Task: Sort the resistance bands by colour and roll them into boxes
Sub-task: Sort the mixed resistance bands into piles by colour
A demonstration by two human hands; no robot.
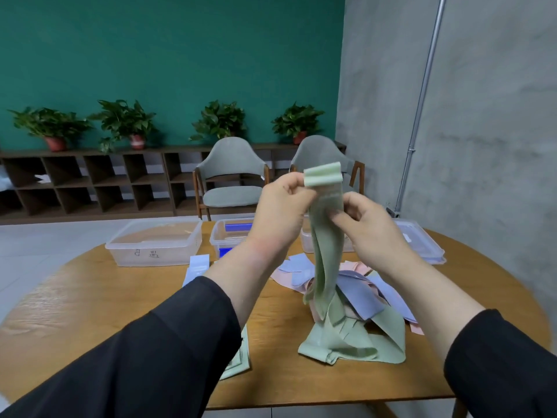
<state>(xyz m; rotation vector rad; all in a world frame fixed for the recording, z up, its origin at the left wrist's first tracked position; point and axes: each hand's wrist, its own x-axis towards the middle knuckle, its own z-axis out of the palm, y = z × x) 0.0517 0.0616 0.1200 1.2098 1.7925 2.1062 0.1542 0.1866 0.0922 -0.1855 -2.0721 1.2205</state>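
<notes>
Two black sleeves (168,351) reach in from the bottom corners over a round wooden table (99,300); under the left sleeve a flat green piece (238,360) lies at the near edge, partly hidden. Just right of centre the loose tail of a green band (327,260) pools on the table in folds, and from that pool the band rises straight up to the hands. Behind and beside the pool lies a heap of bands (358,294), lilac, pink and green mixed, some overlapping the green tail; a pale lilac strip (197,265) lies apart to the left, near the left forearm. The left hand (283,212) is raised above the table, fingers curled, pinching the top of the green band where it is already wound into a small roll (322,175) that stands above the fingertips; the right hand (366,224) is just beside it, thumb and fingers curled round the hanging part right below the roll. Farther back four clear boxes stand in a row on the table: the left box (153,241) with handwriting on its side; a second box (224,236) holding something blue; a third box (307,241) mostly hidden by the band and hands; a lidded box (425,242) at the right. Beyond the table stand two grey chairs (232,179); then a low dark shelf (90,182) with four potted plants (123,122) against a teal wall (168,49); a grey wall (494,101) with a metal pipe (422,98) is at right.
</notes>
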